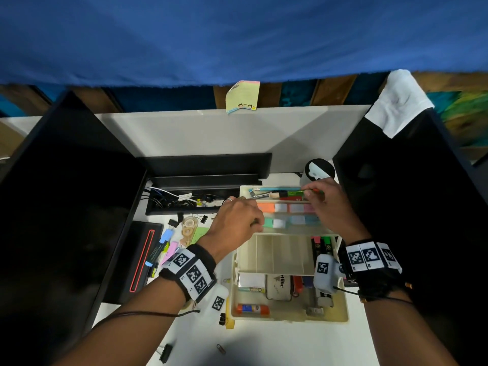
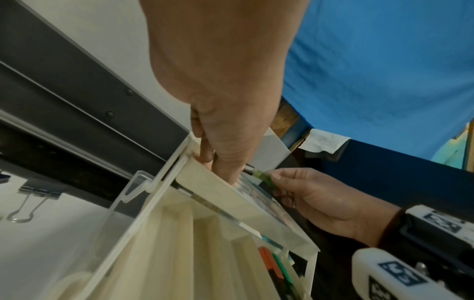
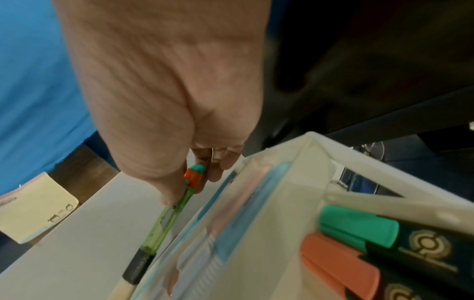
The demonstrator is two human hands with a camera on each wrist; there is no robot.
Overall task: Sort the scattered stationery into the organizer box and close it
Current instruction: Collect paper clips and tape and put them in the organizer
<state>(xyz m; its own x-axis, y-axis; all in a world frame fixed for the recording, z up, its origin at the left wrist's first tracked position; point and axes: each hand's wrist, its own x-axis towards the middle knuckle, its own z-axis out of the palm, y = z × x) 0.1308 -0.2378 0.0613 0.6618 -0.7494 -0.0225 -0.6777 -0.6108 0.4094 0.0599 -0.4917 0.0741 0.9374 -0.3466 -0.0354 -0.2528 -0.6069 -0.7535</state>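
The cream organizer box (image 1: 340,317) stands open with its tiered trays (image 1: 277,256) fanned out toward the back. My right hand (image 1: 326,200) pinches a green see-through pen (image 3: 164,221) by its orange-capped end, over the top tray (image 1: 244,191) that holds pens and brushes. My left hand (image 1: 239,220) curls its fingers (image 2: 225,162) over the left end of the sticky-note tray (image 2: 210,182). Highlighters (image 3: 359,225) lie in a right-hand compartment and a glue stick (image 1: 253,309) in the base. Tape rolls (image 1: 188,225), binder clips (image 1: 173,222), markers (image 1: 158,250) and sticky notes (image 1: 200,232) lie scattered to the left.
Black monitors stand at the left (image 1: 66,194) and right (image 1: 409,202). An open cable tray (image 1: 190,200) runs behind the clutter, and a cup (image 1: 318,169) stands behind the box. A binder clip (image 1: 166,352) and a paper clip (image 1: 221,349) lie near the front edge.
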